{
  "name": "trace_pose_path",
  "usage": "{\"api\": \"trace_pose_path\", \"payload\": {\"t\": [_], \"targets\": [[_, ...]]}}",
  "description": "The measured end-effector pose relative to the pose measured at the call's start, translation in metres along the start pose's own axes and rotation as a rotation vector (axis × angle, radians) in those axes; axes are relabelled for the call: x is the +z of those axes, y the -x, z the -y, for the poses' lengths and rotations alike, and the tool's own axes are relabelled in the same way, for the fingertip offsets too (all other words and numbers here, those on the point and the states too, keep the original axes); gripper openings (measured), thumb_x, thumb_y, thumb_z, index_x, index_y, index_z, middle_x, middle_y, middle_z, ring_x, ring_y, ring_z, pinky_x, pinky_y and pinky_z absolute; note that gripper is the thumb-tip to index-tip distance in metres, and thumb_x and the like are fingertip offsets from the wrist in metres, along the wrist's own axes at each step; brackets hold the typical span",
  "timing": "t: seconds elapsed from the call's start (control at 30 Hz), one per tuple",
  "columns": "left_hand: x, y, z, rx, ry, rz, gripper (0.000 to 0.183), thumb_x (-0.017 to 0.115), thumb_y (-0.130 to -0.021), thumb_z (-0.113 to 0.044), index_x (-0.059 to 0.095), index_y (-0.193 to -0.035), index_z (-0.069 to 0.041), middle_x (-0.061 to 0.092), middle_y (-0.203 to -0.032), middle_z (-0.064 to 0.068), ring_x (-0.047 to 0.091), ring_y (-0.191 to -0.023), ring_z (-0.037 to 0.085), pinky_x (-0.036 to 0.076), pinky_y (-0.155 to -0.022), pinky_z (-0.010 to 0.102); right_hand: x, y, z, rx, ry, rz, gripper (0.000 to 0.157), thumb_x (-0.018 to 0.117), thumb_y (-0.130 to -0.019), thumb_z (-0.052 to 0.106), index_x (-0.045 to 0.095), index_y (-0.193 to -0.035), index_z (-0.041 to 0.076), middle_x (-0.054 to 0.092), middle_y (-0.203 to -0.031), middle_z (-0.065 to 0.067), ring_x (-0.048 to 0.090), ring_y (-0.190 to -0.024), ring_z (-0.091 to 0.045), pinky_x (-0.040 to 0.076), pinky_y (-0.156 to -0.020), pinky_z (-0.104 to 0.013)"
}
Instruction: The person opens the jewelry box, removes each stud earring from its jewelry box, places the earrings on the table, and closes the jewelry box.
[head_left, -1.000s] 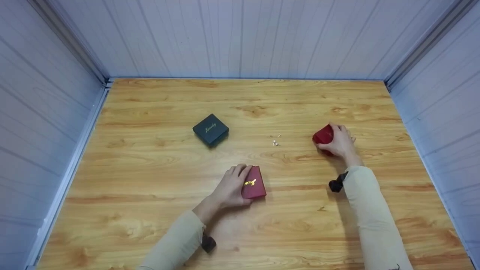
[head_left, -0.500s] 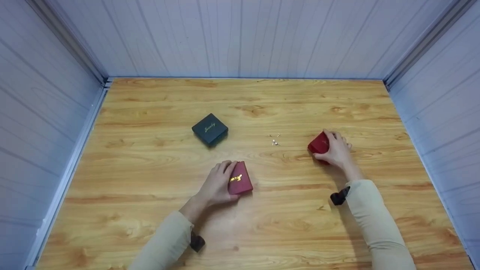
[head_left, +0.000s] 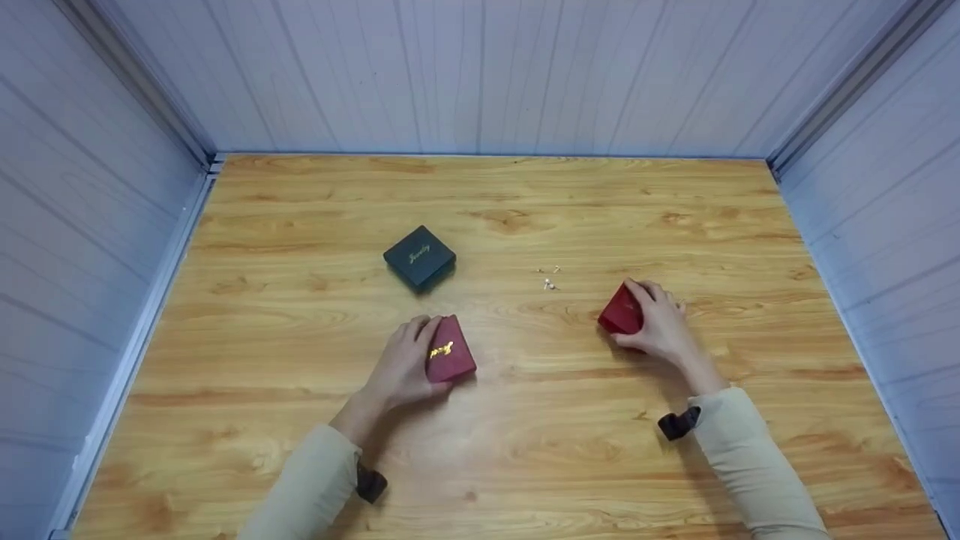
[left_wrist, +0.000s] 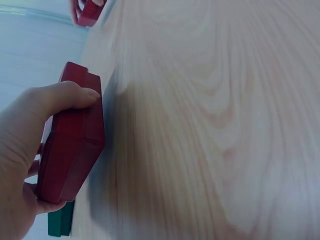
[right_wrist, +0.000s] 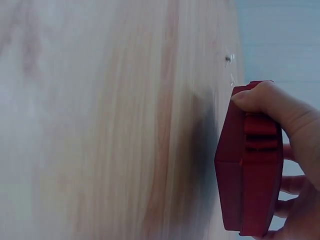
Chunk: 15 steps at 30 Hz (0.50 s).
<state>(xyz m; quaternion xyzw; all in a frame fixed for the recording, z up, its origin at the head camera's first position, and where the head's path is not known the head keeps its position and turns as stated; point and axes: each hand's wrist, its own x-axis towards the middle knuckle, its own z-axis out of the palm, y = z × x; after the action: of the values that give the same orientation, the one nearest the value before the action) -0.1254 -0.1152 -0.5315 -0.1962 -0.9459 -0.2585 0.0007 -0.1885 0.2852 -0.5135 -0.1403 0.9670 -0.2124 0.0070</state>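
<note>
Green box lies at nine o'clock from the pearly studs; at eight, the left hand has fingers clamped across a maroon box, probably keeping it closed; at four, the right hand's fingers similarly clamp a red box.

A dark green box lies on the wooden table – to its right, tiny earrings – before a pale wall.
</note>
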Motion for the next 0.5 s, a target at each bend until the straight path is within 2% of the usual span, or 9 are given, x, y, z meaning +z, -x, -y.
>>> {"api": "trace_pose_path", "payload": {"t": [0.23, 0.5], "targets": [[-0.007, 0.007, 0.012, -0.031, 0.017, -0.052, 0.096, 0.079, -0.056, -0.039, 0.034, -0.133, -0.002, 0.038, -0.125, 0.014, 0.037, -0.109, 0.028, 0.033, -0.092, 0.044, 0.004, 0.014, 0.016, -0.051, -0.015, 0.007, 0.090, 0.078, -0.060, 0.033, 0.035, -0.135, 0.008, 0.036, -0.127, -0.021, 0.037, -0.107, -0.039, 0.027, -0.075, -0.051], [-0.014, 0.014, 0.024, -0.065, 0.023, -0.074, 0.096, 0.080, -0.056, -0.037, 0.034, -0.133, -0.002, 0.039, -0.125, 0.016, 0.037, -0.110, 0.030, 0.034, -0.092, 0.045, 0.010, 0.026, 0.037, -0.141, -0.021, -0.004, 0.091, 0.079, -0.057, 0.033, 0.037, -0.133, 0.006, 0.039, -0.126, -0.021, 0.039, -0.108, -0.036, 0.026, -0.080, -0.049]]}}
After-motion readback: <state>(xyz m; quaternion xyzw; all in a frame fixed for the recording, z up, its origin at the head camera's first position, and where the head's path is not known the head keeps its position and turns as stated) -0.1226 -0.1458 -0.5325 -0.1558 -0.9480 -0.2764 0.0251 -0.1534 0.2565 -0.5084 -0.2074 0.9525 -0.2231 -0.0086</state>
